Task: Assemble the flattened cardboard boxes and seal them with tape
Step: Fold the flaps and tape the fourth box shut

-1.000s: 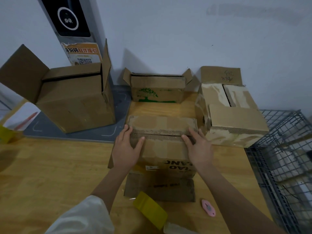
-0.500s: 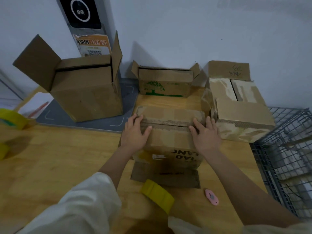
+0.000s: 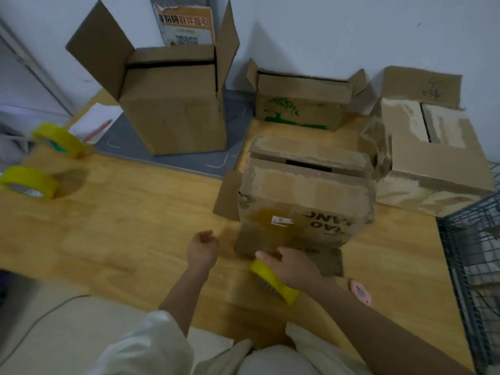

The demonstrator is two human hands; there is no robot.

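Note:
A worn cardboard box (image 3: 305, 196) with dark lettering stands in the middle of the wooden table (image 3: 130, 228), its top flaps folded down with a narrow gap between them. My right hand (image 3: 290, 267) rests on a yellow tape roll (image 3: 273, 284) lying just in front of the box; whether the fingers grip it is unclear. My left hand (image 3: 203, 249) hovers over the table to the left of the box, fingers loosely curled, holding nothing.
A tall open box (image 3: 173, 104) stands at the back left on a grey mat, a box with a green tree print (image 3: 297, 104) behind, a taped box (image 3: 430, 158) at right. Two yellow tape rolls (image 3: 29, 182) lie far left. A pink cutter (image 3: 361, 292) and wire basket (image 3: 470, 255) are right.
Both hands have left the box's top flaps and come down toward me. My right hand now lies on the yellow tape roll; the camera has tilted down and left.

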